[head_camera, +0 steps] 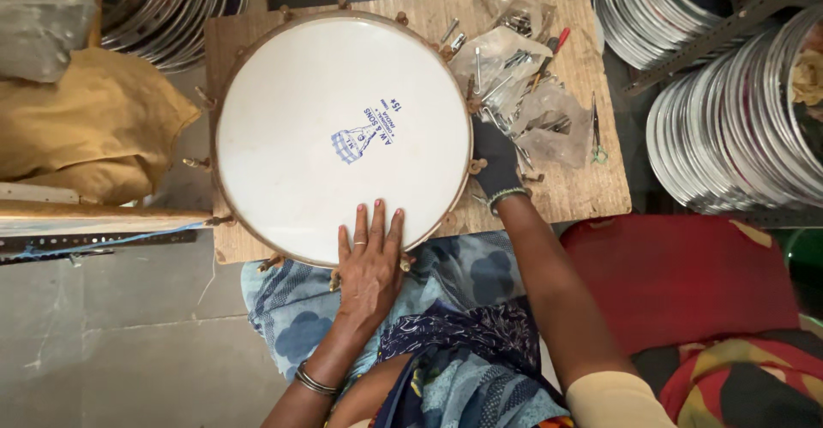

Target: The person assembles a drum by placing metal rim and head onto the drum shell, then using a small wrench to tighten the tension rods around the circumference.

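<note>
The drum [343, 137] lies flat on the board [591, 192] over my lap, white skin up, with a blue print near its centre. My left hand [370, 261] rests on the head at six o'clock, fingers spread flat and holding nothing. My right hand [495, 164], in a dark glove, sits at the rim at three o'clock, by a tension hook; whether its fingers pinch anything I cannot tell. I judge I am working round the rim hardware, steadying the drum with the left; the next move calls for a firm hold while the right works that fitting. Off at two o'clock, clear bags [523, 77] hold metal hooks and bolts, some spilled loose. Beyond, at three o'clock, hoops [737, 128] stand stacked.
</note>
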